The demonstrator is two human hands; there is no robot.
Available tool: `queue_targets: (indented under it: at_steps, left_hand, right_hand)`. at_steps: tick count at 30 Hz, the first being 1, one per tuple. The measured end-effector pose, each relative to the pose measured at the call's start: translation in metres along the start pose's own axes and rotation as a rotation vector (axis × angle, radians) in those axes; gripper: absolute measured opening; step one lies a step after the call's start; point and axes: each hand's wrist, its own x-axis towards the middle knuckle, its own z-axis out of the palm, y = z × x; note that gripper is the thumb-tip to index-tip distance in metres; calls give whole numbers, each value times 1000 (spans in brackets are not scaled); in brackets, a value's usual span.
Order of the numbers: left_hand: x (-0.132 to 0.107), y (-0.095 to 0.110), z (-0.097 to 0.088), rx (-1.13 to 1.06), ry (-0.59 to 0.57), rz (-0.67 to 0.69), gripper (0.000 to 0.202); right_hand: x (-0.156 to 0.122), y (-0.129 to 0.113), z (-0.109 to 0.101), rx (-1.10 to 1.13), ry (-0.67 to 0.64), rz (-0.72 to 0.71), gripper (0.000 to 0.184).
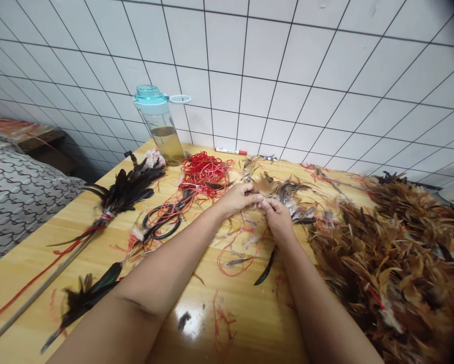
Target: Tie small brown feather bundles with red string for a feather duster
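My left hand (239, 199) and my right hand (278, 217) meet above the middle of the wooden table (196, 308), fingertips pinched close together. A small tuft of brown feathers (264, 186) shows just above my left fingers and seems held there. What my right fingertips pinch is too small to make out. Beneath the hands, a loop of red string (230, 274) lies among loose fluff, with a dark feather (265, 268) near my right wrist. Left of my left hand are a tangled heap of red string (204, 173) and black-handled scissors (162, 227).
A large pile of brown feathers (397, 258) covers the right side. At left lies a stick (41, 288) with black feathers (126, 189) bound to its end. A water bottle (164, 134) and a marker (230, 151) are by the tiled wall (265, 71).
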Motion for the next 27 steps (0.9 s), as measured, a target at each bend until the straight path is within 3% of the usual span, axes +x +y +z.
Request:
queue_targets:
  at_steps: [4, 6, 10, 13, 17, 21, 27]
  left_hand:
    - [0, 6, -5, 197, 248, 77, 25]
    - [-1, 7, -7, 413, 283, 41, 26]
    - [-4, 7, -2, 713, 143, 39, 33]
    - [-5, 4, 2, 831, 112, 61, 24]
    - [-3, 1, -3, 803, 107, -2, 7]
    - [-3, 6, -9, 765, 121, -49, 13]
    - [-7, 12, -1, 969, 57, -18, 27]
  right_hand:
    - [1, 0, -2, 128, 61, 106, 34]
    - [1, -2, -2, 148, 80, 122, 36]
    - [1, -2, -2, 152, 114, 111, 38]
    - [1, -2, -1, 155, 143, 114, 36]
    - [0, -4, 0, 165, 207, 126, 32]
    - [-2, -7, 1, 162, 253, 139, 31]
    - [-1, 1, 1, 113, 255, 105, 31]
